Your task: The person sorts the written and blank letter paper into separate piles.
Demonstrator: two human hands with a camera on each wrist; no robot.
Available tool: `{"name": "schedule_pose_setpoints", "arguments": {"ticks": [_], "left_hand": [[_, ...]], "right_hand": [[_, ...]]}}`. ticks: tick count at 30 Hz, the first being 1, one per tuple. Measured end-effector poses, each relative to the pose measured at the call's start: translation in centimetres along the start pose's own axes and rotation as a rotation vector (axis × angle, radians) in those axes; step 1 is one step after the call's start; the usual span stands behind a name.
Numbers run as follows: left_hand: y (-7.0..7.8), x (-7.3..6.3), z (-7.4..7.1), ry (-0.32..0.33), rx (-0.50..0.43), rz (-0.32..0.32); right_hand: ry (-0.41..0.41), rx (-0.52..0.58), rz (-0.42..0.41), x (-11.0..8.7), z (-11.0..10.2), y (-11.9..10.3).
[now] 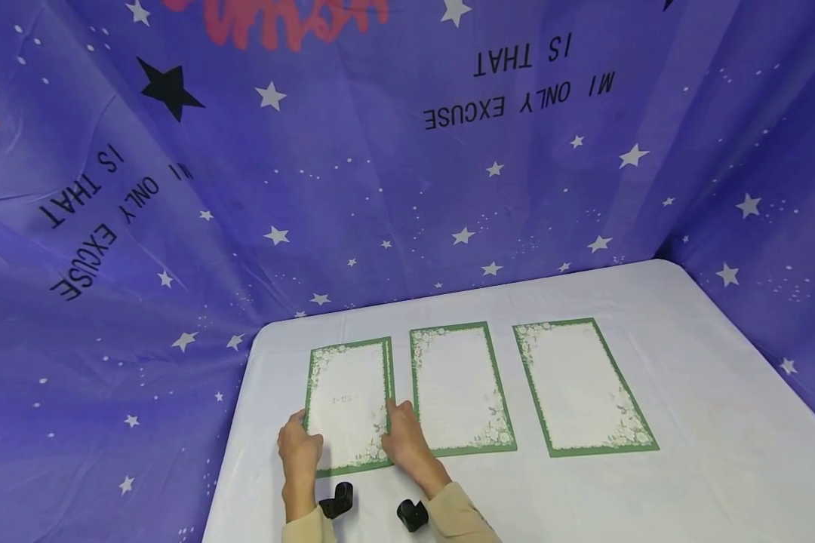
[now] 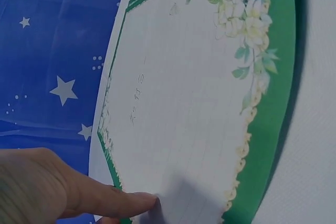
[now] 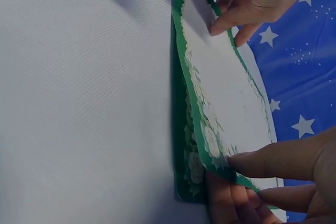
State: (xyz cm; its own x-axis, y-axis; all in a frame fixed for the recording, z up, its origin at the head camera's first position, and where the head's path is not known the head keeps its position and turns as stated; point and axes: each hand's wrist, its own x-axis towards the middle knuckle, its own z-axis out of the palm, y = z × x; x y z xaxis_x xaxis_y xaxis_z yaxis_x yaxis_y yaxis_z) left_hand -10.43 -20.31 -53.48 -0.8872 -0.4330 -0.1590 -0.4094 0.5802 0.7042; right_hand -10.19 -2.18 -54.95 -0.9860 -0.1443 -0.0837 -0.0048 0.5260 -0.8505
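Observation:
A sheet of paper (image 1: 349,422) with a green border and white flowers at its corners is held by both hands at the left of the table. Faint handwriting (image 2: 137,95) shows near its middle. My left hand (image 1: 300,446) pinches the left edge, thumb on top and other fingers mostly hidden beneath. At the right edge, my right hand (image 3: 294,169) grips with the thumb above and fingers curled under. The held sheet is tilted and bowed, its near edge raised. Below it, in the right wrist view, lies another green-bordered sheet (image 3: 181,184).
Two similar bordered sheets lie flat to the right, a middle sheet (image 1: 455,385) close to my right hand and a far-right sheet (image 1: 577,385). A white cloth covers the table (image 1: 706,392). Blue-purple curtains (image 1: 380,188) with stars stand behind and at both sides.

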Motion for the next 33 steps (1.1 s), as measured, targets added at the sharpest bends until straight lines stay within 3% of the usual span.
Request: {"name": "schedule_pose_setpoints", "arguments": {"ticks": [6, 13, 19, 22, 27, 30, 33], "left_hand": [[0.2, -0.2, 0.0, 0.019, 0.019, 0.007], [1.1, -0.2, -0.3, 0.048, 0.038, -0.006], [3.6, -0.3, -0.3, 0.015, -0.009, 0.027], [5.6, -1.1, 0.9, -0.031, -0.06, 0.098], [8.7, -3.1, 4.7, -0.134, -0.154, 0.232], [9.7, -4.0, 6.8, -0.19, -0.164, 0.265], [10.1, -4.7, 8.2, -0.203, -0.133, 0.268]], "right_hand": [[-0.007, 0.056, -0.027, 0.2, -1.3, 0.2], [0.049, 0.126, -0.038, 0.6, -5.5, 0.8], [0.161, 0.145, 0.015, 0.5, -9.9, 2.2], [0.208, 0.164, 0.047, 0.0, -12.0, 3.0], [0.258, 0.187, 0.116, -1.0, -14.5, 4.4], [0.283, 0.158, 0.153, -1.6, -15.5, 5.5], [0.323, 0.114, 0.197, -2.1, -16.3, 6.6]]}}
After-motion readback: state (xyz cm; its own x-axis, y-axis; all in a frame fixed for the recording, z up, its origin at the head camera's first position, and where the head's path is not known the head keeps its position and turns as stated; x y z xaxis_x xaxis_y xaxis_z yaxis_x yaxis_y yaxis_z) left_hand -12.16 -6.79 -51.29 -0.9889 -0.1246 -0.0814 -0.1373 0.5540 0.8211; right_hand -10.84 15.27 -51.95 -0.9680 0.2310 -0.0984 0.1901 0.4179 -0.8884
